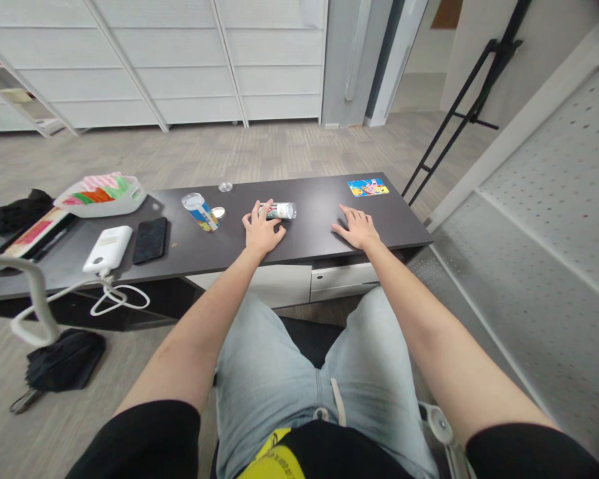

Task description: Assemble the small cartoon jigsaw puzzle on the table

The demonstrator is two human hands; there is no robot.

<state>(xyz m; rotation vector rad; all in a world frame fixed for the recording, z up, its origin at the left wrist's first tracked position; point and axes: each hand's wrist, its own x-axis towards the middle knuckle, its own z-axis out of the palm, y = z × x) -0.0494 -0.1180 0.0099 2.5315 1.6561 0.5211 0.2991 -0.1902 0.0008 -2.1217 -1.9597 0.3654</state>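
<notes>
My left hand rests on the dark tabletop with its fingers spread. Its fingertips reach over the left end of a small clear cylindrical jar that lies on its side, and the thumb is apart from the jar. The fingers hide that end, so I cannot tell how firmly they touch it. My right hand lies on the table farther right, fingers spread, holding nothing. Left of my left hand stands a clear canister with a blue and yellow label. Beside it is a round silvery lid; a clear round lid sits behind.
A colourful card lies at the far right. On the left are a black phone, a white power bank with a looped cable and a white basket of colourful packets. A black umbrella lies on the floor.
</notes>
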